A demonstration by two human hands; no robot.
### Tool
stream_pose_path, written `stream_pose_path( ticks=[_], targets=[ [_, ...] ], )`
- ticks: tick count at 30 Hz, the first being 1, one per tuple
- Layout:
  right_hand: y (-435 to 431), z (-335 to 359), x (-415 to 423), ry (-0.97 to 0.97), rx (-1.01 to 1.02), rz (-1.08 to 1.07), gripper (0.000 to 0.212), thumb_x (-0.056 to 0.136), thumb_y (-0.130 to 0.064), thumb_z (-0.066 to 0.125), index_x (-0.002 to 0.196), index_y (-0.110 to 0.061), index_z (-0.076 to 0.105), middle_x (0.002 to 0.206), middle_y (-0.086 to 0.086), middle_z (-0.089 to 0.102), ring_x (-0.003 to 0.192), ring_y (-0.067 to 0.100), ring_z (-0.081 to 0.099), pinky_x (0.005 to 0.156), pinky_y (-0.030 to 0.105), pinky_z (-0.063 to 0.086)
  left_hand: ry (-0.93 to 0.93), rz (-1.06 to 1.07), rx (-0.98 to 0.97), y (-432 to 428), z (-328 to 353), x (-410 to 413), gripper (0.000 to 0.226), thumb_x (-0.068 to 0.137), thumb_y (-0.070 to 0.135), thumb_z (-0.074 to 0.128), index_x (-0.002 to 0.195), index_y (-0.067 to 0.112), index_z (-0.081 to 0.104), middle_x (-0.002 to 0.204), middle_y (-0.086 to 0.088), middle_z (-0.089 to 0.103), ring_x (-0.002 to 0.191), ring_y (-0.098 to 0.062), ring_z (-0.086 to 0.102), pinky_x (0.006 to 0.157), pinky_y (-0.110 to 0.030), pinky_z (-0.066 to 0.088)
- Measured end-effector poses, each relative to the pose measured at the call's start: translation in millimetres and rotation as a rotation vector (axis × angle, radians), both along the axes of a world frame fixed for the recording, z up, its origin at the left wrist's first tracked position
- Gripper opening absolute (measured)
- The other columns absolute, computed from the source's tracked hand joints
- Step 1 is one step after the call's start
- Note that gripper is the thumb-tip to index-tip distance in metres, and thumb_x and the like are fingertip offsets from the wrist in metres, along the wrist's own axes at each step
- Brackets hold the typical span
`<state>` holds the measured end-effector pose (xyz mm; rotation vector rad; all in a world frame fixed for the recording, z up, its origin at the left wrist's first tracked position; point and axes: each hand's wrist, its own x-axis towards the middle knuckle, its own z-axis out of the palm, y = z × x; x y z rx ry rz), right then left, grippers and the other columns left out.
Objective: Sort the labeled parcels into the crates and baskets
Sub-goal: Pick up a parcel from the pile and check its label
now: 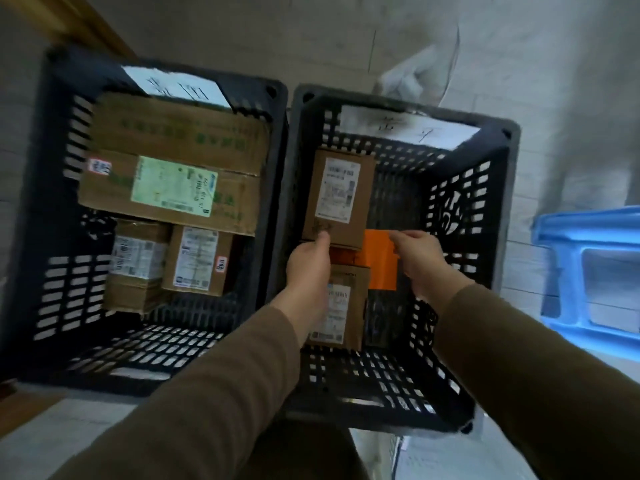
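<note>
Two black slatted crates stand side by side, the left crate (48, 209) and the right crate (485, 209), each with a white paper tag on its far rim. Inside the right crate, my left hand (308, 261) grips the near edge of a labeled cardboard parcel (337, 199). My right hand (420, 254) pinches the top edge of an orange packet (379, 261) lying beside it. A second labeled box (341, 306) lies below, partly hidden by my left wrist. The left crate holds a large carton (173, 168) with a green label and two smaller labeled boxes (138, 265) (199, 259).
A blue plastic stool or basket (588, 268) stands to the right of the crates. A clear plastic bag (422, 64) lies on the pale tiled floor behind the right crate. A wooden edge (86, 26) runs along the top left.
</note>
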<state>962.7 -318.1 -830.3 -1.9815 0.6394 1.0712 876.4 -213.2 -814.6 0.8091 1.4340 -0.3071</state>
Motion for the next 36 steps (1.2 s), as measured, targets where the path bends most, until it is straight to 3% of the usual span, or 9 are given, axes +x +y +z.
stream_pose_path(
  ticks=[5, 10, 15, 20, 25, 29, 31, 34, 36],
  targets=[
    [8, 70, -11, -0.015, 0.054, 0.077, 0.046, 0.097, -0.023, 0.052, 0.139, -0.008, 0.044, 0.134, 0.010, 0.050, 0.113, 0.020, 0.050, 0.088, 0.032, 0.041, -0.088, -0.080, 0.059, 13, 83, -23, 0.043, 0.100, 0.033, 0.042, 0.136, 0.010, 0.045, 0.081, 0.016, 0.051, 0.056, 0.006, 0.043, 0.040, -0.010, 0.039],
    [37, 167, -22, -0.112, 0.185, 0.202, 0.041, 0.097, -0.024, 0.052, 0.134, -0.009, 0.047, 0.126, 0.003, 0.054, 0.111, 0.017, 0.049, 0.084, 0.028, 0.039, -0.191, -0.109, 0.152, 31, 157, -43, 0.042, 0.099, 0.038, 0.043, 0.133, 0.014, 0.049, 0.087, 0.015, 0.054, 0.073, 0.004, 0.048, 0.057, -0.015, 0.036],
    [69, 275, -52, -0.254, 0.352, 0.421, 0.046, 0.095, -0.032, 0.054, 0.135, -0.010, 0.049, 0.130, 0.003, 0.053, 0.104, 0.011, 0.047, 0.083, 0.025, 0.037, -0.264, -0.106, 0.336, 48, 254, -91, 0.049, 0.094, 0.041, 0.050, 0.135, 0.014, 0.047, 0.126, 0.005, 0.054, 0.107, -0.009, 0.052, 0.086, -0.026, 0.042],
    [84, 372, -96, -0.252, 0.444, 0.496, 0.051, 0.093, -0.040, 0.054, 0.136, -0.012, 0.048, 0.130, 0.000, 0.053, 0.104, 0.014, 0.051, 0.083, 0.024, 0.037, -0.287, -0.015, 0.513, 59, 352, -144, 0.058, 0.088, 0.052, 0.054, 0.133, 0.015, 0.051, 0.133, 0.001, 0.052, 0.120, -0.019, 0.050, 0.097, -0.034, 0.041],
    [98, 470, -145, -0.332, 0.509, 0.567, 0.041, 0.092, -0.038, 0.058, 0.121, -0.010, 0.058, 0.108, 0.002, 0.061, 0.090, 0.014, 0.056, 0.071, 0.024, 0.041, -0.339, 0.116, 0.638, 64, 457, -209, 0.043, 0.086, 0.051, 0.057, 0.110, 0.015, 0.062, 0.107, -0.004, 0.066, 0.101, -0.022, 0.062, 0.089, -0.041, 0.051],
    [116, 537, -195, -0.377, 0.584, 0.685, 0.033, 0.088, -0.039, 0.063, 0.110, -0.015, 0.063, 0.109, 0.005, 0.064, 0.103, 0.024, 0.060, 0.092, 0.039, 0.048, -0.343, 0.216, 0.785, 73, 532, -281, 0.017, 0.093, 0.042, 0.052, 0.086, 0.027, 0.052, 0.088, 0.011, 0.053, 0.078, 0.001, 0.050, 0.068, -0.015, 0.039],
    [129, 565, -222, -0.396, 0.645, 0.763, 0.042, 0.085, -0.045, 0.064, 0.115, -0.017, 0.062, 0.111, 0.004, 0.064, 0.106, 0.022, 0.060, 0.100, 0.043, 0.045, -0.353, 0.235, 0.861, 76, 561, -316, 0.017, 0.093, 0.043, 0.051, 0.080, 0.033, 0.048, 0.088, 0.008, 0.051, 0.074, 0.001, 0.046, 0.066, -0.016, 0.036],
    [156, 604, -278, -0.377, 0.728, 0.872, 0.046, 0.086, -0.047, 0.061, 0.123, -0.020, 0.057, 0.121, 0.002, 0.060, 0.116, 0.020, 0.054, 0.105, 0.044, 0.039, -0.342, 0.355, 0.929, 86, 595, -382, 0.015, 0.092, 0.041, 0.053, 0.098, 0.027, 0.053, 0.097, 0.009, 0.056, 0.087, -0.004, 0.054, 0.071, -0.016, 0.043],
    [174, 621, -313, -0.374, 0.800, 0.930, 0.040, 0.087, -0.045, 0.059, 0.120, -0.023, 0.057, 0.127, 0.001, 0.056, 0.120, 0.020, 0.051, 0.108, 0.044, 0.036, -0.365, 0.438, 0.950, 92, 611, -423, 0.039, 0.091, 0.040, 0.056, 0.123, 0.017, 0.052, 0.118, 0.006, 0.056, 0.108, -0.010, 0.054, 0.088, -0.021, 0.045]
  ],
)
